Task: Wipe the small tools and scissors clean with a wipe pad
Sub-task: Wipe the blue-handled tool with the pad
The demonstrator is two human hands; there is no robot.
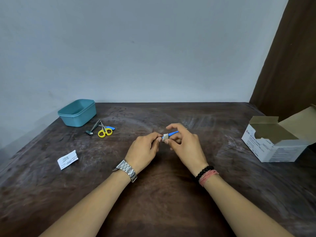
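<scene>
Your left hand (145, 147) pinches the slim blue plastic tool (172, 133); your right hand (183, 142) folds the white wipe pad (165, 136) round it. The yellow-handled scissors (104, 131) and metal nail clipper (92, 129), far left, look unwiped.

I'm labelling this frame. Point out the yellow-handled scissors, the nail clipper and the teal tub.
yellow-handled scissors (104, 132): head view, on the handle loops.
nail clipper (92, 129): head view, mid-lever.
teal tub (80, 117): head view, front wall.

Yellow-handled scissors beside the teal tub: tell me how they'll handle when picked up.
The scissors look small, so probably light. They lie flat, unlikely to roll. Their blades cross the nail clipper, so lifting may nudge it.
</scene>
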